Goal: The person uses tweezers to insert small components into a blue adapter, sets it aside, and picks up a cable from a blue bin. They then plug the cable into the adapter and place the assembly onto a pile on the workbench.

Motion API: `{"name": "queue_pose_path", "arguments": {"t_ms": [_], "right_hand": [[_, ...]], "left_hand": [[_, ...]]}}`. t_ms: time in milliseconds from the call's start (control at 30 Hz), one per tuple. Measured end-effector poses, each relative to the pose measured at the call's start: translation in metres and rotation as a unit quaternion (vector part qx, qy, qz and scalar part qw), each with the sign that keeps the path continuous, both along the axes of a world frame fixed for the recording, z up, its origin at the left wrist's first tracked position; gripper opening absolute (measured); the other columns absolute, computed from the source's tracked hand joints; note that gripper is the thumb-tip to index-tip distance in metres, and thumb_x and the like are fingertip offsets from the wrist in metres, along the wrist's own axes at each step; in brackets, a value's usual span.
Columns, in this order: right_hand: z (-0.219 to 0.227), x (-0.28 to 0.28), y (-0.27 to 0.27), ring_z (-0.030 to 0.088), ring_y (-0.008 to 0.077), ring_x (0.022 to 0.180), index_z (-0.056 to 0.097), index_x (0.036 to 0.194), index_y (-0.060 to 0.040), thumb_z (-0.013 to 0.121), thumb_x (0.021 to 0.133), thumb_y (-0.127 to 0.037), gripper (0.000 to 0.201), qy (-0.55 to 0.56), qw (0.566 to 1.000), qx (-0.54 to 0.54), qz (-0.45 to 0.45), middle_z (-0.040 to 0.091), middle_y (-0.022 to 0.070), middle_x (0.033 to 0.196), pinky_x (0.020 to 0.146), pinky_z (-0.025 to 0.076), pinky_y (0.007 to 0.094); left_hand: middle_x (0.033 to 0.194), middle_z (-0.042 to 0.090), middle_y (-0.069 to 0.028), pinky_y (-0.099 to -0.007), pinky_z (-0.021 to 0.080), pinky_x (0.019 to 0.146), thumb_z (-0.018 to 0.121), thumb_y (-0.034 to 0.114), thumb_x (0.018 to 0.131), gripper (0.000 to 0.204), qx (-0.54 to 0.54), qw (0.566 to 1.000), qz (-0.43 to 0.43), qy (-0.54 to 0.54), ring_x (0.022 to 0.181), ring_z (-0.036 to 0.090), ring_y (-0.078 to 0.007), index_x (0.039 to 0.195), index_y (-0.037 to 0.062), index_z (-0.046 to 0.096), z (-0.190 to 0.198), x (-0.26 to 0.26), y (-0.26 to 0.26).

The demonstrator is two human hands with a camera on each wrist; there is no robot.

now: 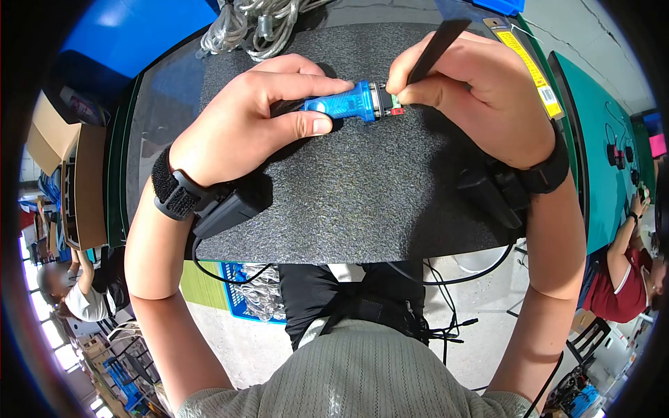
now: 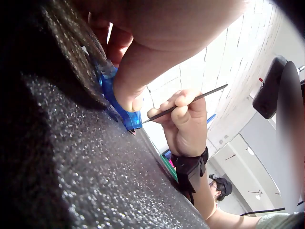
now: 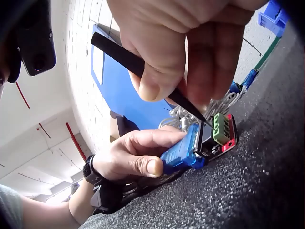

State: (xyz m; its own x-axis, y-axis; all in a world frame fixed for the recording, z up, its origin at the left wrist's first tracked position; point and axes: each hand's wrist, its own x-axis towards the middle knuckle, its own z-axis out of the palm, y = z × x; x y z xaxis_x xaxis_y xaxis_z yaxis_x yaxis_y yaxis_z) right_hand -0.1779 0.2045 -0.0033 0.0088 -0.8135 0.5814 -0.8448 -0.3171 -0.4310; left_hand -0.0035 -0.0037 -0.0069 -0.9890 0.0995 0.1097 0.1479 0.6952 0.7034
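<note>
My left hand (image 1: 240, 118) pinches a translucent blue serial connector (image 1: 348, 103) between thumb and fingers, low over the dark mat. A small board with a green terminal block (image 3: 220, 129) and a red edge (image 3: 232, 128) is joined to the connector's front end. From the right, my right hand (image 1: 488, 94) grips black tweezers (image 3: 119, 53), slanting down to the block. Their narrow tip lies right at the green block in the right wrist view. The left wrist view shows the connector (image 2: 125, 112) under the left thumb, its green block hidden there.
A speckled dark mat (image 1: 348, 202) covers the table. Coiled clear-grey cables (image 1: 268, 28) lie at its far edge, near a blue bin (image 1: 139, 35). A yellow-labelled package (image 1: 533, 70) is at the far right. Below the table, a blue basket (image 1: 237, 299) holds more cables. Two people are at the sides.
</note>
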Motion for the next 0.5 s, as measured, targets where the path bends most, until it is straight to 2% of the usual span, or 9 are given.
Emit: {"name": "queue_pose_path", "arguments": {"t_ms": [133,200,233,300,367,433,467,500], "right_hand": [[0.004,-0.002,0.004,0.066,0.0156,0.075,0.068,0.092,0.0012,0.071,0.085,-0.002,0.009,0.005,1.0,0.009,-0.016,0.068,0.0076,0.086,0.069,0.051,0.0263],[0.018,0.004,0.011,0.064,0.0102,0.077,0.068,0.097,0.0004,0.07,0.089,-0.006,0.011,-0.085,0.982,0.128,-0.106,0.066,0.0034,0.084,0.07,0.051,0.0239],[0.015,0.002,0.012,0.064,0.0102,0.077,0.068,0.097,0.0004,0.07,0.089,-0.006,0.011,-0.084,0.983,0.128,-0.105,0.066,0.0034,0.084,0.07,0.051,0.0239],[0.005,-0.005,0.013,0.063,0.0075,0.08,0.066,0.101,-0.0006,0.067,0.092,-0.01,0.013,-0.224,0.966,0.085,-0.094,0.064,0.0005,0.086,0.074,0.051,0.0222],[0.013,-0.006,0.013,0.064,0.009,0.082,0.065,0.104,-0.001,0.065,0.095,-0.014,0.015,-0.227,0.964,0.103,-0.096,0.065,0.0015,0.091,0.078,0.052,0.0226],[0.031,0.005,0.012,0.066,0.0148,0.074,0.064,0.109,0.0012,0.061,0.097,-0.012,0.019,-0.3,0.929,0.149,-0.159,0.068,0.0113,0.093,0.075,0.057,0.0261],[0.029,0.006,0.01,0.066,0.0148,0.074,0.064,0.109,0.0012,0.061,0.097,-0.012,0.019,-0.299,0.929,0.149,-0.16,0.068,0.0113,0.093,0.075,0.057,0.0261],[0.025,0.005,0.007,0.065,0.0144,0.073,0.063,0.107,0.0012,0.062,0.096,-0.012,0.017,-0.344,0.915,0.132,-0.162,0.067,0.0105,0.092,0.071,0.057,0.0263]], "left_hand": [[0.107,0.058,-0.004,-0.0257,0.046,0.082,0.072,0.016,0.088,0.039,-0.008,1.0,-0.004,0.011,0.095,0.055,-0.0128,0.126,0.0068,0.066,-0.001,0.001,-0.001],[0.107,0.058,-0.0044,-0.0264,0.046,0.083,0.072,0.016,0.088,0.039,0.005,1.0,0.001,0.0,0.096,0.056,-0.0137,0.126,0.0069,0.066,0.0,0.001,-0.001],[0.108,0.058,-0.0048,-0.027,0.046,0.085,0.073,0.016,0.088,0.04,0.02,1.0,0.006,-0.012,0.097,0.056,-0.0146,0.126,0.0071,0.066,0.001,0.001,0.0],[0.108,0.058,-0.0053,-0.0278,0.045,0.087,0.073,0.016,0.087,0.04,0.004,1.0,0.003,-0.002,0.098,0.056,-0.016,0.125,0.0071,0.066,0.002,0.001,0.002],[0.109,0.059,-0.0058,-0.0287,0.045,0.089,0.073,0.017,0.086,0.04,-0.013,1.0,-0.001,0.008,0.1,0.057,-0.0174,0.125,0.0072,0.066,0.003,0.001,0.002],[0.109,0.059,-0.0066,-0.0303,0.044,0.092,0.074,0.017,0.085,0.042,-0.007,1.0,0.003,0.0,0.102,0.057,-0.0197,0.125,0.0073,0.066,0.004,0.002,0.001],[0.109,0.059,-0.0066,-0.0303,0.044,0.092,0.074,0.017,0.085,0.042,-0.007,1.0,0.002,0.001,0.102,0.057,-0.0197,0.125,0.0073,0.066,0.004,0.002,0.001],[0.109,0.059,-0.0066,-0.0305,0.044,0.092,0.075,0.017,0.085,0.042,-0.01,1.0,0.002,-0.001,0.102,0.056,-0.0197,0.125,0.0073,0.066,0.004,0.002,0.001]]}}
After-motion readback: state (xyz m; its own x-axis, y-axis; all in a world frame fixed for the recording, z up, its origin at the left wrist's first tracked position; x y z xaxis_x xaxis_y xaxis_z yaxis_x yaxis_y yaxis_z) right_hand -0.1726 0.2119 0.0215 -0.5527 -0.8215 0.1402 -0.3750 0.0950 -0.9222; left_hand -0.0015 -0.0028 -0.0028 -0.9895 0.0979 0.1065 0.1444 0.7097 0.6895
